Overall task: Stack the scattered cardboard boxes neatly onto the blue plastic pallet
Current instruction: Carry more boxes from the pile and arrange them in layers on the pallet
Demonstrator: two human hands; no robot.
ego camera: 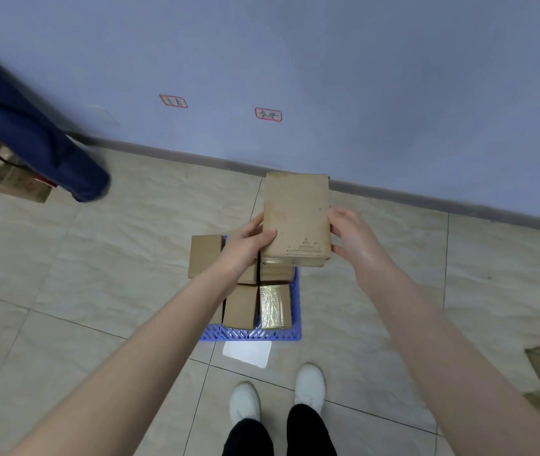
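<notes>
Tiled floor (97, 274) — both hands, left (245, 248) and right (352, 238), grasp a cardboard box (296, 218) above the blue pallet (252, 334)

You grip a matt brown cardboard box (296, 218) with an embossed print, above plain cardboard boxes (240, 306), one shiny gold-foil box (275, 306), a blue plastic lattice pallet (252, 334) and glossy beige floor tiles (114, 258).

Both hands grip a box (296, 215) over the blue pallet (252, 334), left hand (245, 245) and right hand (352, 238) on its sides; smaller boxes (240, 306) and a gold pack (275, 306) sit below on the pallet.
</notes>
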